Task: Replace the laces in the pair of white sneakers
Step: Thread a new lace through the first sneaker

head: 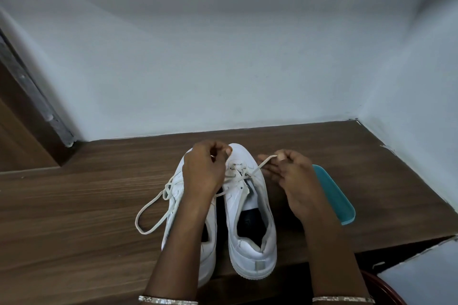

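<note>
Fingers (282, 156) of my right hand (295, 188) pinched one end of the lace (262, 164); my left hand (205, 171) curled, apparently pinching the other end. It crossed only the toe-most eyelets of the right sneaker (247, 242), near the table's (74, 205) front edge. The left sneaker (209, 265) beside it trailed a loose lace (148, 215) leftward. Most threading, I judged, remained.

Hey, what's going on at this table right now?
A person is working on the lace of one white sneaker on a wooden table. The right hand pinches one lace end, and the left hand appears to pinch the other. The second sneaker has a loose lace lying beside it. A teal tray lies to the right.
</note>
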